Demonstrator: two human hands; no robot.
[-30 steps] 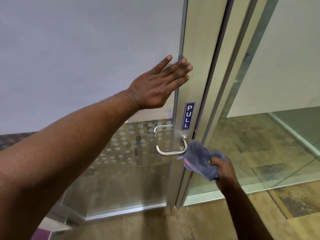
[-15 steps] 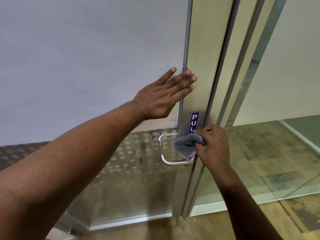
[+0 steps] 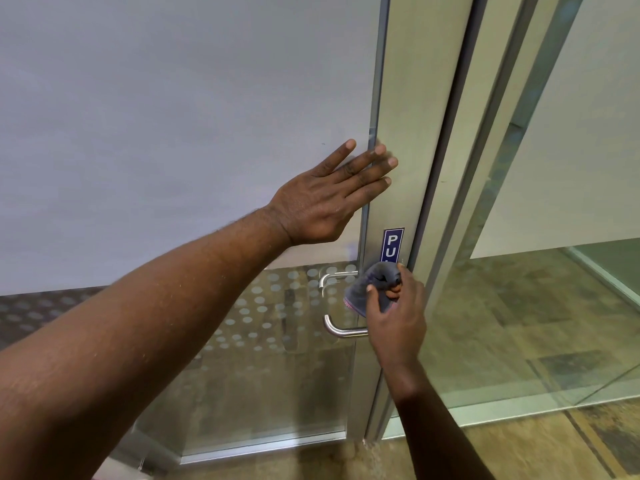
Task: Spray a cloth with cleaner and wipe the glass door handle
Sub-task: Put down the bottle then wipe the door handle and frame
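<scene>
Handle first: the brushed-steel lever door handle (image 3: 341,328) sticks out leftward from the aluminium door stile (image 3: 403,140), low in the head view, with your right hand (image 3: 398,327) covering its pivot end. Your right-hand fingers are curled closed around a bunched grey-blue microfibre cloth (image 3: 372,284), which shows a thin pink edge at its lower left; you have it pressed against the stile just above the lever, and whether it touches the lever itself can't be told. The cloth hides the lower half of the blue vertical "PULL" sticker (image 3: 393,244), so only "PU" reads. Your left hand (image 3: 323,206) lies flat, fingers spread wide and straight, holding nothing, its palm on the frosted glass door panel (image 3: 173,133) and its fingertips reaching over the panel's edge onto the stile. A second steel lever (image 3: 334,277) shows through the clear dotted band of glass, on the far side of the door. Right of the door frame is a fixed glass side panel (image 3: 554,306) with tiled floor behind it.
</scene>
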